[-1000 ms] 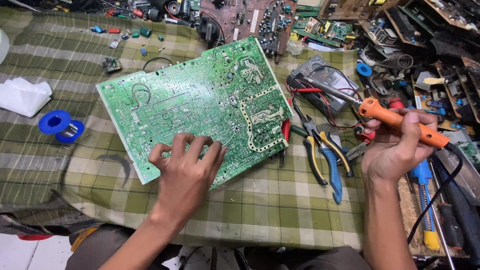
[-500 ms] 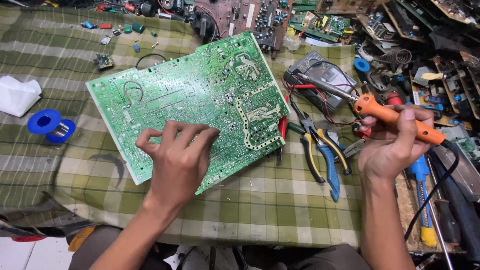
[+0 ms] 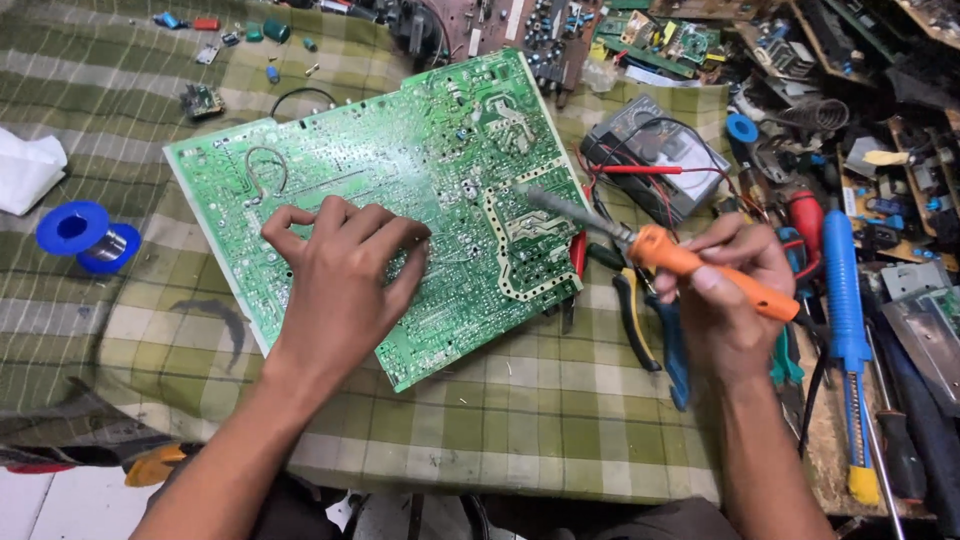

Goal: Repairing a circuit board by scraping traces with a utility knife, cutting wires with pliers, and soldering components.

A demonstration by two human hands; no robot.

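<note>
A large green circuit board (image 3: 420, 170) lies solder side up on a green checked cloth. My left hand (image 3: 340, 275) rests flat on its near part, fingers spread and pressing it down. My right hand (image 3: 725, 290) grips an orange-handled soldering iron (image 3: 690, 265). The iron's metal tip (image 3: 535, 195) touches the board's right side, by a white outlined zone. The cable of the iron runs down past my right wrist.
Pliers with blue handles (image 3: 650, 330) lie just right of the board. A grey multimeter (image 3: 665, 155) with red leads sits behind them. A blue solder spool (image 3: 85, 235) and white tissue (image 3: 25, 170) lie at left. A blue desoldering pump (image 3: 845, 330), screwdrivers and scrap boards crowd the right.
My right hand has brought the soldering iron leftward and down until its tip meets the board. My left hand still presses the board, which sits slightly turned in view.
</note>
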